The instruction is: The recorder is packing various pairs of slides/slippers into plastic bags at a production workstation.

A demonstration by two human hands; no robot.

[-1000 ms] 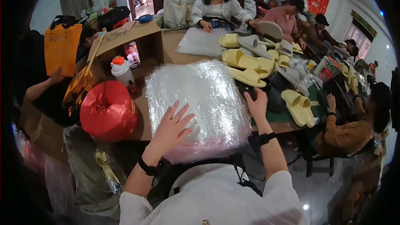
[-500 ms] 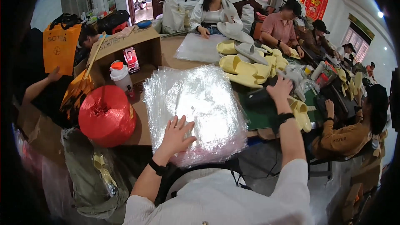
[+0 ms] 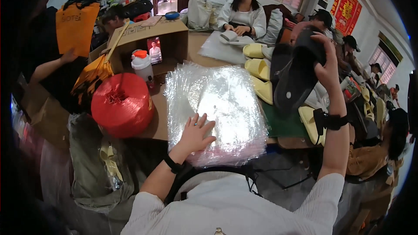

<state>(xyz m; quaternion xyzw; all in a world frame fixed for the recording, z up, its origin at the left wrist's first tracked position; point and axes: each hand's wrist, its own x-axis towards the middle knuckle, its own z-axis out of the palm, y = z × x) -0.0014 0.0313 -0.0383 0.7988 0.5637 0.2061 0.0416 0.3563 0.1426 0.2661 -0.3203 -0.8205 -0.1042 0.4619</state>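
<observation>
My left hand (image 3: 197,135) lies flat with spread fingers on a stack of clear plastic bags (image 3: 237,104) in front of me. Raised at the right, my right hand (image 3: 325,58) grips a pair of black slippers (image 3: 298,80) by the toe end. The slippers hang tilted, heels down, above the green mat (image 3: 283,124). Behind and beside them are several yellow slippers (image 3: 257,67), partly hidden by the black pair. A further yellow slipper (image 3: 310,124) rests near the table's edge, next to my right wrist.
Left of the bags stands a big red roll of twine (image 3: 123,104). Behind it are a white bottle (image 3: 141,66) and an open cardboard box (image 3: 174,39) with a phone (image 3: 154,51). A co-worker across the table handles a grey slipper (image 3: 228,36). Other people sit along the right.
My right hand has lifted the black slippers off the table, up and to the right. My left hand stays on the bags. The co-worker opposite has lowered the light grey slippers.
</observation>
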